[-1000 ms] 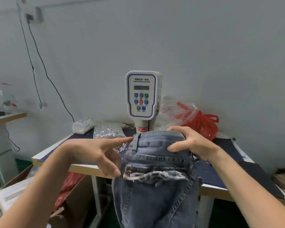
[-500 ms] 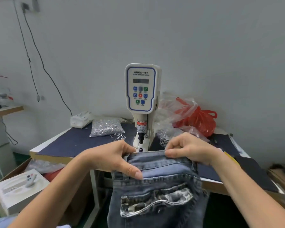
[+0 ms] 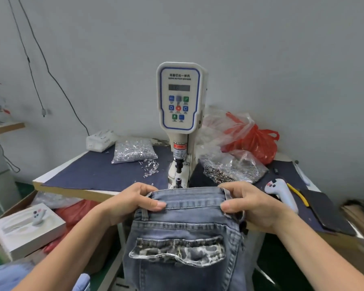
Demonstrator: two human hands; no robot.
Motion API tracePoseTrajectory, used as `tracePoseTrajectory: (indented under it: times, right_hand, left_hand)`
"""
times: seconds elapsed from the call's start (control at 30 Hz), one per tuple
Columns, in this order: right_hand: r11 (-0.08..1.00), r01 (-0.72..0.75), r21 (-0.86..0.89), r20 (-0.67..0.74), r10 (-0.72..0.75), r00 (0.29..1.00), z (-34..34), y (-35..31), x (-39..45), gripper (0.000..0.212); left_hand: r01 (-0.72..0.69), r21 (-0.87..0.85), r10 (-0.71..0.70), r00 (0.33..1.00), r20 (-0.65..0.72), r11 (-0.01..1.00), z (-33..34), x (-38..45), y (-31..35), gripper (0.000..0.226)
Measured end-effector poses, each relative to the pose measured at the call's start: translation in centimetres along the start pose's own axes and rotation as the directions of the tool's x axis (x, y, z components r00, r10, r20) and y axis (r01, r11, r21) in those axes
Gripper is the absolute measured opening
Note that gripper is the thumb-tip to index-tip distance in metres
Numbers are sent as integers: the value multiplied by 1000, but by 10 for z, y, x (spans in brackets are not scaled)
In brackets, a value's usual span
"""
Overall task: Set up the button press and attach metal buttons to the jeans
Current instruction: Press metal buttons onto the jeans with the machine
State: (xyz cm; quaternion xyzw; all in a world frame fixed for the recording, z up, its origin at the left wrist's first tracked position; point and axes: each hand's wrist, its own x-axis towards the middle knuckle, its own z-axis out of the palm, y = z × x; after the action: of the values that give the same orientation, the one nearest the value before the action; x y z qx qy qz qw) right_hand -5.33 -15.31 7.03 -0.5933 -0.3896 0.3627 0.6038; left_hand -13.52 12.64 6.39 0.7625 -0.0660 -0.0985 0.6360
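- The faded blue denim jeans (image 3: 185,244) hang in front of the counter (image 3: 97,179); their waistband is held up at the counter's front edge, just before the base of the press.
- The left hand (image 3: 126,203) pinches the left end of the waistband, thumb on the front, fingers curled behind.
- The right hand (image 3: 254,204) pinches the right end in the same way.
- The white button press machine with a blue-bordered control panel (image 3: 180,97) stands upright on the counter, directly behind the waistband.
- A clear plastic bag of small silver metal pieces (image 3: 133,151) lies left of the press, some pieces spilled beside it.
- A clear bag of darker metal buttons (image 3: 229,169) lies to the right, near a red plastic bag (image 3: 259,143).
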Motion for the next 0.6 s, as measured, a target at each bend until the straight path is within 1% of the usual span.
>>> tracePoseTrajectory:
  times: [0.07, 0.1, 0.13, 0.2, 0.27, 0.3, 0.37, 0.43, 0.47, 0.5, 0.57, 0.6]
  right_hand:
    - [999, 3, 54, -61, 1, 998, 1, 7, 6, 50]
    - [996, 1, 86, -83, 6, 997, 2, 10, 8, 52]
    - [993, 4, 118, -106, 9, 994, 1, 13, 9, 54]
    - [983, 25, 181, -155, 3, 988, -1, 19, 11, 58]
    - [973, 50, 224, -192, -6, 981, -2, 20, 12, 57]
    - [973, 58, 223, -198, -13, 980, -1, 19, 12, 52]
    - [981, 53, 184, -188, -17, 982, 2, 15, 12, 44]
    - [993, 28, 119, -178, -6, 984, 7, 8, 12, 40]
    - [997, 15, 78, -165, -2, 986, 10, 4, 13, 39]
    - [999, 5, 35, -145, 0, 989, 14, 0, 15, 39]
    - [999, -7, -41, -112, 2, 994, 23, -8, 19, 41]
    - [998, -8, -66, -94, 2, 996, 27, -12, 20, 39]
  left_hand:
    - [17, 229, -6, 999, -49, 973, 2, 1, -2, 33]
    - [5, 340, 26, 996, -86, 940, 3, 1, -3, 38]
    - [-32, 415, 86, 990, -111, 909, 5, 0, -3, 42]
    - [-143, 459, 218, 969, -114, 877, 13, -5, -4, 49]
    - [-212, 475, 293, 950, -103, 854, 21, -8, -6, 60]
    - [-217, 510, 306, 947, -95, 832, 24, -9, -6, 67]
    - [-175, 602, 293, 950, -104, 779, 29, -7, -5, 76]
    - [-118, 701, 285, 950, -126, 704, 32, -4, 1, 86]
    - [-117, 731, 293, 949, -118, 672, 35, -2, 6, 90]
    - [-140, 721, 294, 951, -92, 678, 39, 0, 12, 92]
    - [-203, 570, 263, 965, -23, 796, 50, 5, 21, 90]
    - [-217, 485, 239, 971, 17, 847, 55, 7, 25, 88]
